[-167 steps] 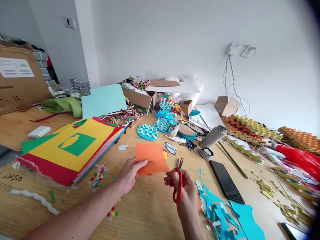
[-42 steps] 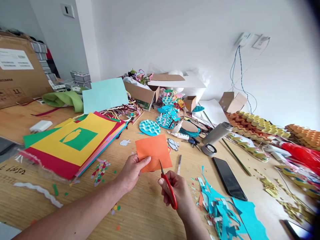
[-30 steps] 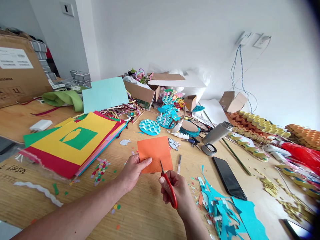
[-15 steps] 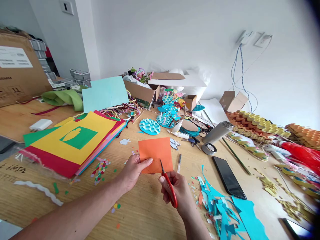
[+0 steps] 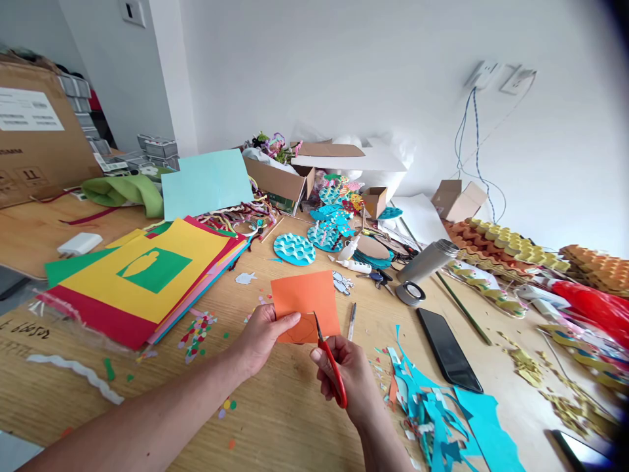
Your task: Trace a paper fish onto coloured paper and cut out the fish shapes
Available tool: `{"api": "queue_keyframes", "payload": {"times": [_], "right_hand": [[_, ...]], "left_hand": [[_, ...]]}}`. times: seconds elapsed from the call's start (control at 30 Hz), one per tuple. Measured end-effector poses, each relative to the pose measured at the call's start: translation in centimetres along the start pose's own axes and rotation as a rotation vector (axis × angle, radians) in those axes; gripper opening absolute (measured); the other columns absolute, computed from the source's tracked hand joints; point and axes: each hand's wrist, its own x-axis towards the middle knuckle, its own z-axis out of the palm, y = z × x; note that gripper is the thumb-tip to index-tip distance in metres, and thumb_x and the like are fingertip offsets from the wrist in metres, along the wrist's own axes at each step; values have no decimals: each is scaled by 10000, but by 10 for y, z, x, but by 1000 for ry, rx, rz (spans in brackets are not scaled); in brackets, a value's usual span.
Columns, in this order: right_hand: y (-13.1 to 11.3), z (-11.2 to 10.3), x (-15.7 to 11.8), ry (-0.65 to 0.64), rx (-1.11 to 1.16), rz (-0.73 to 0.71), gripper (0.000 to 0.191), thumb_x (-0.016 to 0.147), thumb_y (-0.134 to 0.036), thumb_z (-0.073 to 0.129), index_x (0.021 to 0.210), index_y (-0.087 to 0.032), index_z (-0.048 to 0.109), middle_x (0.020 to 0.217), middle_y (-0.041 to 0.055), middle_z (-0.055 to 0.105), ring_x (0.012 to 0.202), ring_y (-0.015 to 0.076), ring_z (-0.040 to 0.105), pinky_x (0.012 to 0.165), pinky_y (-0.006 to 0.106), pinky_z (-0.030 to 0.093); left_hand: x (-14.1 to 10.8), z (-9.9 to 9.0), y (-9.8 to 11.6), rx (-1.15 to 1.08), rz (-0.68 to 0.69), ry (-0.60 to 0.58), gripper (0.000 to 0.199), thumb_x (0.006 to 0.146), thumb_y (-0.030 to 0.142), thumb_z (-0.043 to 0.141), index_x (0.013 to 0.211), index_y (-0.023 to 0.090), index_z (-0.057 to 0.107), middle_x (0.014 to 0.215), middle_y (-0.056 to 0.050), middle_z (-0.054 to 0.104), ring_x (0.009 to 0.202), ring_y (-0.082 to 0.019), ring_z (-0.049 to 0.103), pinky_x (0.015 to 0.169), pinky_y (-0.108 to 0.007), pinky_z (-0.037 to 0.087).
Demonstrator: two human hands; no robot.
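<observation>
An orange sheet of paper (image 5: 305,294) with a faint drawn outline near its lower edge is raised over the middle of the table. My left hand (image 5: 265,335) pinches its lower left part, thumb on the front face. Red-handled scissors (image 5: 336,375) are in my right hand (image 5: 346,372), their blades pointing up at the lower right part of the sheet, beside the outline. The blades look nearly closed on the paper. A pen (image 5: 352,321) lies on the table just right of the sheet.
Coloured sheets (image 5: 196,252) are stacked at left. Blue scraps (image 5: 432,419), a black phone (image 5: 449,347) and a steel flask (image 5: 428,261) lie at right. Behind are blue wavy discs (image 5: 294,249) and an open cardboard box (image 5: 275,182). Egg trays (image 5: 496,246) stand far right.
The orange sheet and the scissors have shifted very slightly left. Both hands keep the same hold.
</observation>
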Motion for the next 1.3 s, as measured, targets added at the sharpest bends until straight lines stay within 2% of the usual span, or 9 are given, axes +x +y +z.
{"api": "queue_keyframes", "payload": {"times": [0.17,0.27,0.33,0.43,0.57,0.73,1.1,1.2,1.3], "right_hand": [[4,-3,1,-80,2,-25,485,580,-539,782,670,-190,458,467,-51,556,335,80,485,323,168,326],[4,-5,1,-145,13,-52,470,605,-516,782,673,-191,448,491,-49,559,373,85,504,365,179,360],[3,-5,2,-139,33,-70,466,609,-510,784,676,-190,453,510,-42,567,383,85,502,375,187,360],[4,-2,4,-7,122,-169,470,594,-497,803,690,-195,456,537,-36,576,410,94,511,403,205,383],[8,8,7,225,266,-353,433,623,-418,814,770,-210,463,678,0,647,579,138,597,574,260,485],[12,30,11,268,328,-411,407,658,-388,795,829,-223,465,769,22,672,717,178,635,686,301,505],[6,60,26,345,381,-461,334,687,-362,731,827,-224,460,762,-2,569,699,163,570,699,314,500],[2,55,26,382,305,-479,305,696,-345,704,820,-220,456,737,-9,550,665,153,546,658,295,485],[-7,31,26,425,138,-526,272,705,-330,672,824,-214,457,702,-21,535,608,138,512,592,271,456]], "left_hand": [[1,-3,-1,-2,-8,38,357,728,353,729,1012,138,707,994,-114,725,896,-259,669,731,-336,522],[3,-5,1,-33,-7,97,324,730,343,729,988,149,701,974,-99,728,863,-250,674,675,-335,541],[4,-6,4,-77,1,142,302,719,325,743,965,156,697,959,-83,730,845,-234,677,666,-333,550],[5,-5,7,-134,16,212,322,678,303,779,948,152,690,950,-75,731,830,-217,681,674,-324,556],[4,-2,6,-172,-9,230,342,639,296,806,927,153,688,931,-70,738,826,-213,692,709,-322,551],[4,1,2,-187,-11,225,301,635,282,813,878,145,699,904,-67,745,813,-201,699,736,-288,532],[5,-1,2,-236,-15,179,274,675,253,786,916,147,710,967,-76,740,904,-213,691,795,-284,527],[7,-6,4,-235,-6,253,301,646,251,797,909,134,709,965,-93,739,926,-233,688,792,-300,536],[11,-10,7,-223,11,340,321,640,254,787,908,101,701,921,-128,741,904,-237,695,808,-310,537]]}}
